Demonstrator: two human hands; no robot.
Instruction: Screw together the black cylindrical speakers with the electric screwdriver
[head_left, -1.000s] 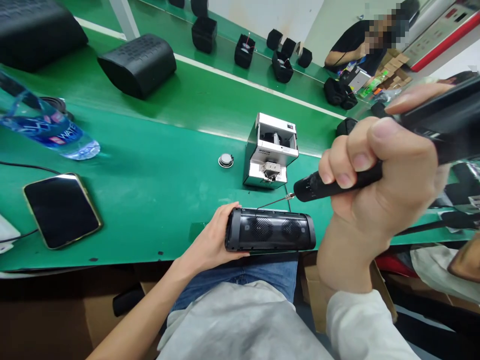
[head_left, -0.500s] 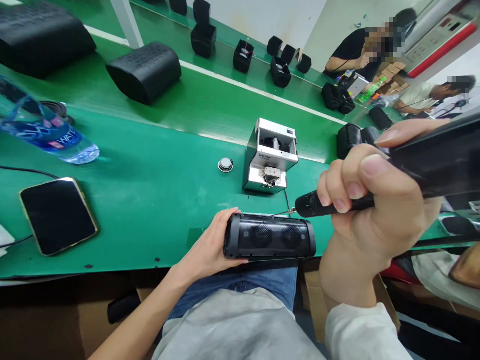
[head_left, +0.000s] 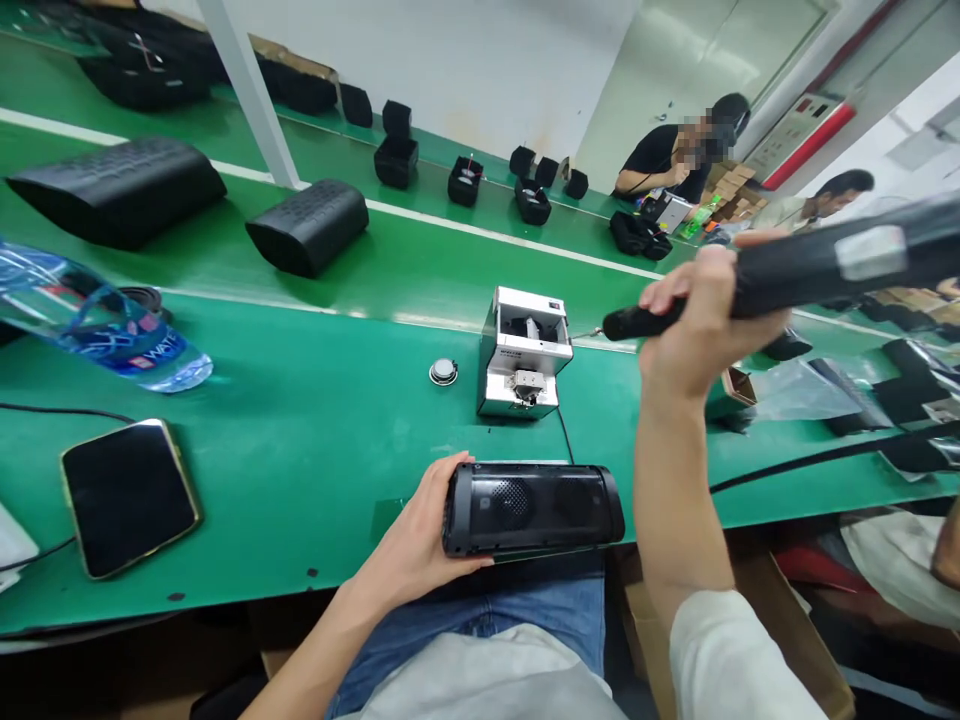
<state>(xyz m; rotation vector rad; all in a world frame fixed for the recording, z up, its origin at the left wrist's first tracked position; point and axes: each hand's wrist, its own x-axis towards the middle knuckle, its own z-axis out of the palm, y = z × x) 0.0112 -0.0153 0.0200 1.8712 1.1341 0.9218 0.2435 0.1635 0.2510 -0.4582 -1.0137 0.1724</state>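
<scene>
My left hand grips the left end of a black speaker, which lies lengthwise at the table's near edge with two round perforated areas facing up. Raised at the right, my right hand is wrapped round a black electric screwdriver. Its thin bit points left and, in the picture, meets the right side of a silver screw feeder; whether they touch I cannot tell. The feeder stands just beyond the speaker. A small round metal speaker driver rests on the green mat to its left.
On the left are a phone and a water bottle. Black speaker housings stand along the green conveyor behind. A dark cable crosses the right side. Other people sit farther back, and one is beside me at right.
My right hand has carried the screwdriver up and away from the speaker, and its bit has gone from the speaker's upper edge to beside the screw feeder. My left hand keeps its grip.
</scene>
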